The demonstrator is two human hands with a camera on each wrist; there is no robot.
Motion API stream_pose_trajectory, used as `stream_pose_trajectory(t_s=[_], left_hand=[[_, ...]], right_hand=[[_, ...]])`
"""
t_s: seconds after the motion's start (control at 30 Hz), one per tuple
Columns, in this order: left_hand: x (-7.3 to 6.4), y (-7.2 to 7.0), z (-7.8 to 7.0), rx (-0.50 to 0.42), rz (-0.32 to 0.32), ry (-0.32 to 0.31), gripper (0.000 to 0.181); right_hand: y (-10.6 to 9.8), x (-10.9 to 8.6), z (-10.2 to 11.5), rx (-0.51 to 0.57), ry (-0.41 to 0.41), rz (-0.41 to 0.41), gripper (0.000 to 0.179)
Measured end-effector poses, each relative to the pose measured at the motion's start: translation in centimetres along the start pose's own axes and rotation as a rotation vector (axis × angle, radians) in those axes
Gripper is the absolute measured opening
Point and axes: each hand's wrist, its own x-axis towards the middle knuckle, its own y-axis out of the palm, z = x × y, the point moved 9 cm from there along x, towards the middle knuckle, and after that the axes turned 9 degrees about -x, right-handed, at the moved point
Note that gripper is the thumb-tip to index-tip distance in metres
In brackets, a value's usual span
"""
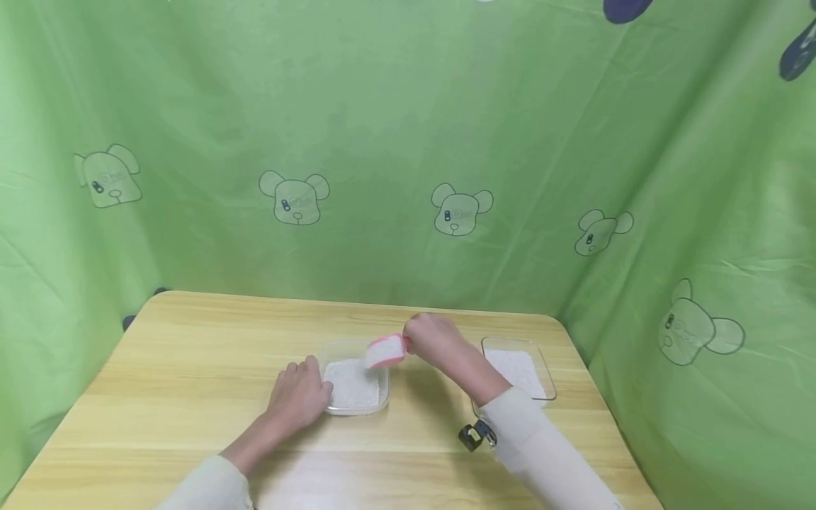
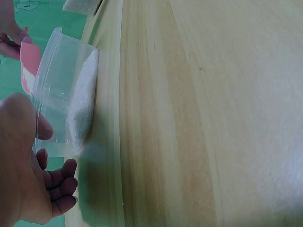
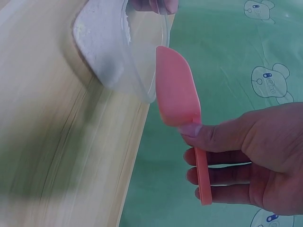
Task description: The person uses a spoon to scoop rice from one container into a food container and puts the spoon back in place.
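Note:
My right hand (image 1: 436, 341) grips a pink scoop (image 1: 386, 350) by its handle, thumb along the top of the handle in the right wrist view. White grains fill the scoop, which tilts over the right rim of a clear plastic container (image 2: 54, 80); some appear to be falling. A layer of white grains (image 1: 349, 383) covers the container's floor. On the container's left side, my left hand (image 1: 298, 393) holds the wall between thumb and finger, its other fingers loosely curled. Under my right forearm stands a second clear container (image 1: 553, 386), partly hidden, with white grains (image 1: 518, 370) in it.
Both containers stand on a light wooden table (image 1: 191, 368). A green curtain (image 1: 382, 127) printed with bear heads hangs behind the table and along its sides. A black strap or buckle (image 1: 474, 433) sits at my right sleeve.

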Motion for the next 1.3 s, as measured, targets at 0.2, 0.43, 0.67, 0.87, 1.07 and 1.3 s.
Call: stream_pose_trajectory(t_s=[0.2, 0.43, 0.67, 0.87, 1.07, 1.3], left_hand=[[0.1, 0.1, 0.1, 0.005, 0.004, 0.0, 0.022], [0.2, 0.0, 0.1, 0.008, 0.004, -0.001, 0.023], [0.2, -0.1, 0.0, 0.0, -0.003, 0.002, 0.022], [0.1, -0.1, 0.0, -0.015, -0.003, -0.002, 0.022], [0.1, -0.1, -0.2, -0.016, -0.001, -0.005, 0.022], [0.0, -0.2, -0.3, -0.005, 0.004, -0.003, 0.024]], right_hand=[[-0.3, 0.7, 0.9, 0.004, -0.007, 0.006, 0.028], [-0.9, 1.3, 2.5, -0.017, -0.038, 0.0, 0.028], [-1.0, 1.9, 4.1, -0.079, -0.073, -0.013, 0.017], [-1.3, 2.0, 4.9, -0.089, -0.08, -0.031, 0.008], [-1.6, 1.6, 5.3, -0.111, -0.086, -0.058, 0.002], [-2.1, 0.9, 6.0, -0.24, -0.12, -0.142, 0.012]])
